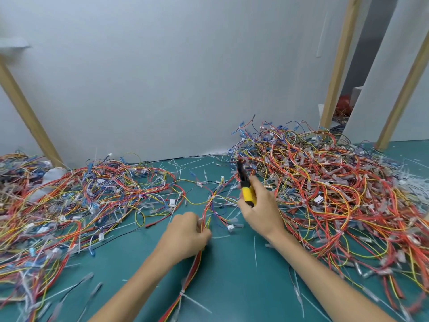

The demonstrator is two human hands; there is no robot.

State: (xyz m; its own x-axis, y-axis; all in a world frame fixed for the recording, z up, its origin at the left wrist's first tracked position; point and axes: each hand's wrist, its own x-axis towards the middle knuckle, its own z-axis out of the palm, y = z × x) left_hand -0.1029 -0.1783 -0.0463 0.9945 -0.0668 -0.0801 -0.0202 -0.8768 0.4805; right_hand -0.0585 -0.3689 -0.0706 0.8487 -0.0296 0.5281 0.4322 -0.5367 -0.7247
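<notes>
A wire harness [192, 273] of red, orange and yellow wires runs up the middle of the green table [232, 287], bound low down by a white cable tie [183, 292]. My left hand [186, 235] grips this bundle where its wires fan out toward small white connectors. My right hand [260, 210] holds yellow-handled cutters [246, 189], their black jaws pointing up and away, above the fanned wire ends. The two hands are a short distance apart.
A large heap of harnesses [336, 194] fills the right side of the table, and a flatter heap [69, 201] covers the left. Cut white tie pieces [255, 254] litter the mat. A white wall [174, 77] and wooden posts [336, 66] stand behind.
</notes>
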